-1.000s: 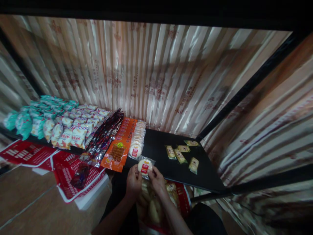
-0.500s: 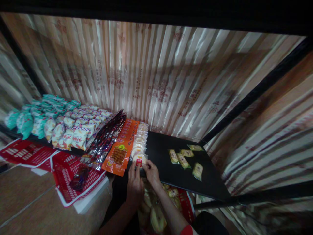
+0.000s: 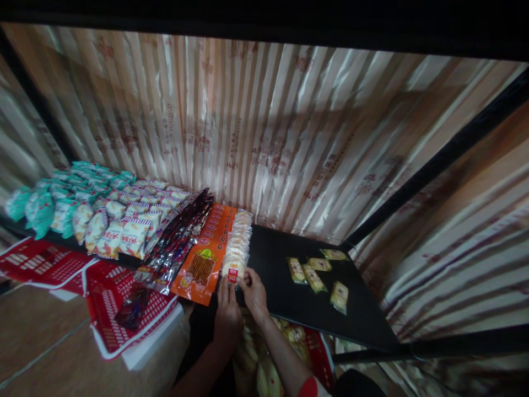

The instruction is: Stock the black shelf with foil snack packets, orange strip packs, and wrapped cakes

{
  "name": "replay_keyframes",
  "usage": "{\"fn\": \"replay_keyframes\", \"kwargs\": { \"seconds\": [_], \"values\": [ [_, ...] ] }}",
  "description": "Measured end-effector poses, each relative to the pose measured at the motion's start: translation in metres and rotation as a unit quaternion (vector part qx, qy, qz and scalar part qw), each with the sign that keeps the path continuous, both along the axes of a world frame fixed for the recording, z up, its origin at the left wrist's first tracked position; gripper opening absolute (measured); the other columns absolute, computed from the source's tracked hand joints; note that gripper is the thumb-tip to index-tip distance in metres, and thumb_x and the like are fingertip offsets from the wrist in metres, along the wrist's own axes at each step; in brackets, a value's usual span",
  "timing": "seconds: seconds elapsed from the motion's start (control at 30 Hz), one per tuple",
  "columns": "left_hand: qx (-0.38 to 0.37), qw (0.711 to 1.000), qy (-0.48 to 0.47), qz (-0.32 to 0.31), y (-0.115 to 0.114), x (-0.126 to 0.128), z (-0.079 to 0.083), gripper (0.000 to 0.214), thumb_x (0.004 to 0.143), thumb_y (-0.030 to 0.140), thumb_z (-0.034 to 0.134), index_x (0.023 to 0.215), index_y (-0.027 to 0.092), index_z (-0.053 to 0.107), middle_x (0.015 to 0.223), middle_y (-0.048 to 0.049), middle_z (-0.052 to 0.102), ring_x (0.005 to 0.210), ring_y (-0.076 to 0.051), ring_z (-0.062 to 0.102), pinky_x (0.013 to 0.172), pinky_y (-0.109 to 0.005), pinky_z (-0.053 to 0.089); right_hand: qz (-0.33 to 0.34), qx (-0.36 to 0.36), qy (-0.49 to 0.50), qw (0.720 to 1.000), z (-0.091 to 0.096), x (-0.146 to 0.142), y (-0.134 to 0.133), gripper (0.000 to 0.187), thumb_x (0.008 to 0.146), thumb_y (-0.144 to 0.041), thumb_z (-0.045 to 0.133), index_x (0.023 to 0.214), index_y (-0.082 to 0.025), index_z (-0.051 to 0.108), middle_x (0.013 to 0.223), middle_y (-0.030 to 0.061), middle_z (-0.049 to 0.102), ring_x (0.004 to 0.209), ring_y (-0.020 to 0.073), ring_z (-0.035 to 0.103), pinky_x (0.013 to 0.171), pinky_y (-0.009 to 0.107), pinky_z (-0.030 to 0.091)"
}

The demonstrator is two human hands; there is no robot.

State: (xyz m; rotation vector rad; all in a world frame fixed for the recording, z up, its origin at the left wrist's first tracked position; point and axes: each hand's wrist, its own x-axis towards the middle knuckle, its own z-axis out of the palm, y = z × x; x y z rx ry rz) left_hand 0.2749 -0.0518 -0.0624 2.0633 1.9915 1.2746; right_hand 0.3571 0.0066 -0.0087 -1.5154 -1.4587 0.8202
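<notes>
At the front of a row of wrapped round white crackers (image 3: 238, 242) lies a cracker packet (image 3: 233, 267) with a red label. My left hand (image 3: 228, 318) grips its near edge, fingers close together and pointing away from me. My right hand (image 3: 255, 293) pinches the packet's right near corner between thumb and fingers. Left of the row lies a flat orange snack bag (image 3: 202, 256) with brown sticks pictured on it. Beyond that leans a stack of dark shiny snack bags (image 3: 177, 242).
Several small yellowish packets (image 3: 316, 277) lie on the right of the black shelf (image 3: 275, 248). White snack bags (image 3: 134, 234) and teal bags (image 3: 39, 212) fill the left. Red baskets (image 3: 111, 303) stand below. A striped curtain (image 3: 264, 132) hangs behind; a dark post (image 3: 438, 154) slants at right.
Both hands stay at the front cracker packet, which lies a little straighter in line with the row. The view has shifted slightly.
</notes>
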Motion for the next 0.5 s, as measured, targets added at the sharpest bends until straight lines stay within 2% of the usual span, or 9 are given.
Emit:
{"fn": "replay_keyframes", "kwargs": {
  "seconds": [0.17, 0.3, 0.5],
  "values": [
    [0.013, 1.0, 0.005, 0.019, 0.005, 0.003, -0.003, 0.052, 0.075, 0.002, 0.032, 0.126, 0.005, 0.045, 0.135, -0.0203, 0.042, 0.131, -0.027, 0.031, 0.102, -0.045, 0.038, -0.002, -0.005, 0.007, 1.0, 0.004, -0.004, 0.001, 0.026, 0.068, -0.035, 0.055, 0.088, -0.018, 0.058, 0.076, 0.001, 0.061, 0.067, 0.0154, 0.056, 0.065, 0.026, 0.046],
    [0.029, 0.999, -0.012, 0.038, 0.011, 0.005, -0.006, 0.051, 0.076, 0.002, 0.03, 0.124, 0.007, 0.047, 0.133, -0.0181, 0.045, 0.128, -0.024, 0.036, 0.1, -0.043, 0.039, -0.001, -0.007, 0.015, 1.0, 0.005, -0.005, -0.002, 0.032, 0.07, -0.035, 0.055, 0.098, -0.018, 0.054, 0.08, 0.0015, 0.062, 0.069, 0.0154, 0.058, 0.065, 0.026, 0.047],
    [0.028, 0.998, -0.028, 0.041, 0.015, 0.006, -0.009, 0.047, 0.078, 0.004, 0.03, 0.121, 0.003, 0.049, 0.132, -0.0207, 0.045, 0.128, -0.024, 0.035, 0.102, -0.042, 0.037, -0.004, 0.038, 0.0, 0.999, 0.002, -0.002, -0.007, 0.034, 0.075, -0.035, 0.053, 0.105, -0.018, 0.055, 0.094, 0.0051, 0.062, 0.075, 0.0157, 0.061, 0.065, 0.026, 0.05]
  ]
}}
